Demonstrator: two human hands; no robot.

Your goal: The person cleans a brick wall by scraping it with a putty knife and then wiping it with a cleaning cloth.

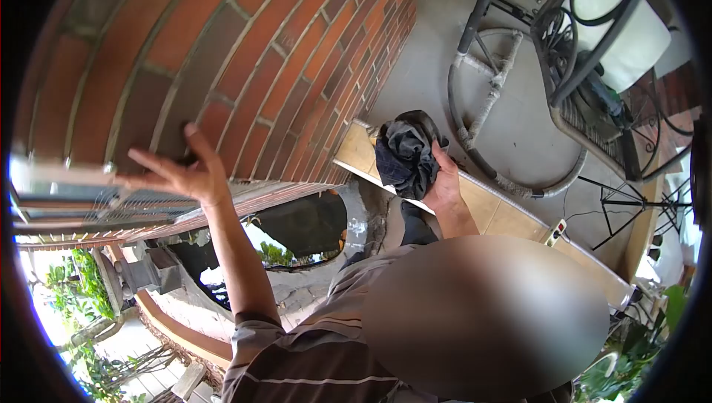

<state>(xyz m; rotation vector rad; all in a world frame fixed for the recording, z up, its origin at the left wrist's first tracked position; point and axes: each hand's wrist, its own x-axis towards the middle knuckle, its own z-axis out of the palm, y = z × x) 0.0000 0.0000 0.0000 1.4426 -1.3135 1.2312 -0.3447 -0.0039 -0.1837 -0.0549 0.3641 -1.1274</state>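
Observation:
My right hand (446, 189) grips a crumpled black cloth (405, 152), thumb along its side and the fingers mostly hidden beneath it. The bundle is in the middle of the head view, over a tan tiled ledge (486, 199). On the left, my left hand (185, 173) has its fingers spread and holds nothing. Its fingertips overlap the red and brown brick wall (245, 69) in this view, close to the wall's lower edge and a window frame (59, 214).
A pond with a concrete rim (356, 217) lies below the wall. To the right stand a round metal chair base (512, 188) and a black metal chair (593, 117) with a white item on it. A small power strip (555, 233) sits on the ledge's edge. Plants grow at lower left.

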